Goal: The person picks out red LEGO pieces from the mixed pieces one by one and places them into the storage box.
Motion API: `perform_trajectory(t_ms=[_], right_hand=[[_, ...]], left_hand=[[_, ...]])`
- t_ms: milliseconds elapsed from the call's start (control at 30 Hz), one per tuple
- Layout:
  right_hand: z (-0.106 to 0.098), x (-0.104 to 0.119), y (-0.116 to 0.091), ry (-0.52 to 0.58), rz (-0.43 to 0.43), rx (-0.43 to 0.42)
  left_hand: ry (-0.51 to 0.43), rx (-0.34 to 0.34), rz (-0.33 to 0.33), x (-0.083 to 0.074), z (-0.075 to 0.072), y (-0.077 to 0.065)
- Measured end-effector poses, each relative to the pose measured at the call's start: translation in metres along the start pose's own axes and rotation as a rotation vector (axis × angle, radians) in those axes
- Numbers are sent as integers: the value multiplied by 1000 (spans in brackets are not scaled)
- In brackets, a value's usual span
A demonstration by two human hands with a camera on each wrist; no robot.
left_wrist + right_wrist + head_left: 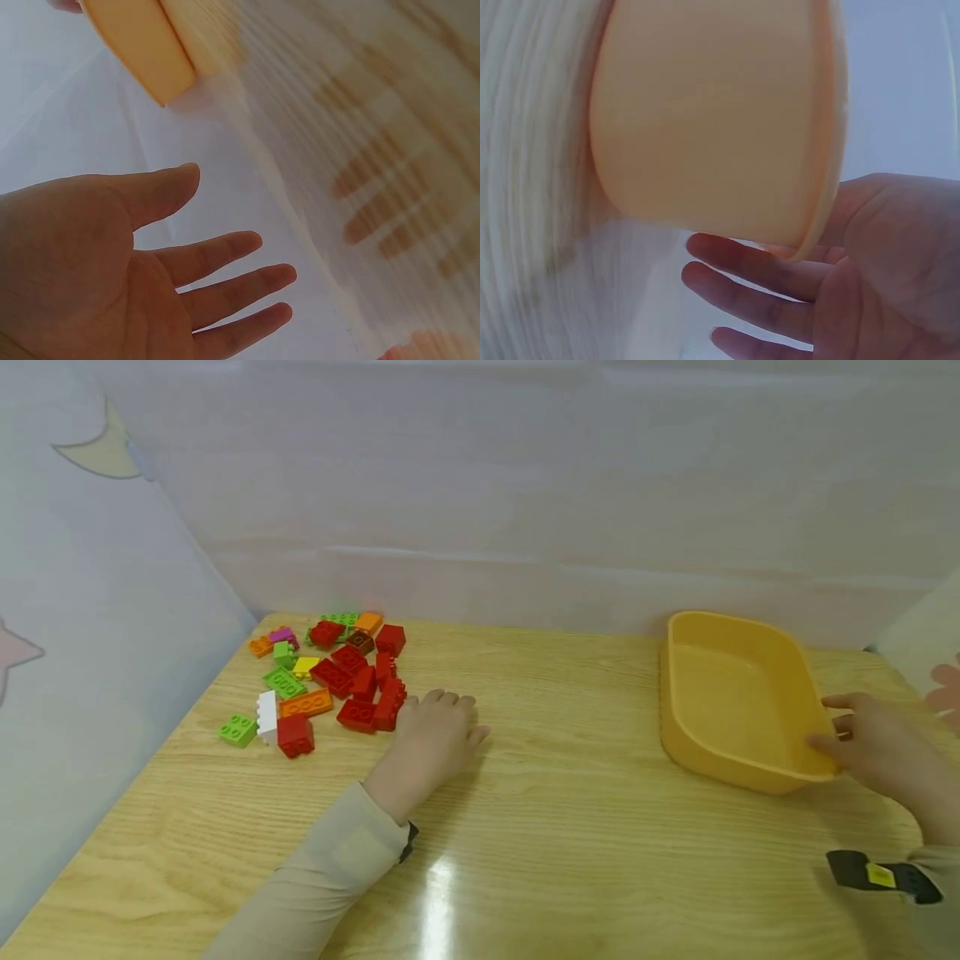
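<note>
On the right of the table, a yellow-orange plastic bin point(720, 767) stands at a slant. My right hand point(885, 747) holds its right side, with the thumb inside the rim and the fingers outside, as the right wrist view of the bin wall point(712, 127) also shows. My left hand point(438, 735) hovers palm down over the table, just right of the bricks, holding nothing. Its fingers are spread and relaxed in the left wrist view, where the palm point(67, 240) faces the camera. Beside that hand lies a red toy brick point(390, 703); whether they touch, I cannot tell.
Loose toy bricks lie at the back left, among them a white one point(267, 717), a green one point(237, 731), an orange one point(306, 702) and several red ones. The wooden table point(540, 827) meets a pale covered wall point(525, 493) behind.
</note>
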State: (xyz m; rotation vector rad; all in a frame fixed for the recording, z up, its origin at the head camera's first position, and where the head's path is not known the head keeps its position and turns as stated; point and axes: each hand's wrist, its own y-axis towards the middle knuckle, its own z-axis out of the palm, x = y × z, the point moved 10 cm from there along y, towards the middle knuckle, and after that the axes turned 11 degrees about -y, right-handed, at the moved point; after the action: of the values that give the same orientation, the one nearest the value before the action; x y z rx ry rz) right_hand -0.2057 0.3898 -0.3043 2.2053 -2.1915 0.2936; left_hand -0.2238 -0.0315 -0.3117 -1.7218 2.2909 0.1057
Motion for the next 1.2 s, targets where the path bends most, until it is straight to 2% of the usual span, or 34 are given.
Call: perform_trajectory(t_ms=[133,333,567,933,1200], right_hand=[[9,17,5,30,-15,51],[15,49,9,75,-74,57],[16,79,13,112,-91,-16],[17,105,14,271,-77,-102],[27,123,16,451,-62,-70]], left_hand=[[6,-1,1,1,0,-1],[13,-8,6,0,-1,0],[27,-8,-2,1,-1,1],[20,-23,-26,3,-4,1],[12,-53,-44,5,-9,0]])
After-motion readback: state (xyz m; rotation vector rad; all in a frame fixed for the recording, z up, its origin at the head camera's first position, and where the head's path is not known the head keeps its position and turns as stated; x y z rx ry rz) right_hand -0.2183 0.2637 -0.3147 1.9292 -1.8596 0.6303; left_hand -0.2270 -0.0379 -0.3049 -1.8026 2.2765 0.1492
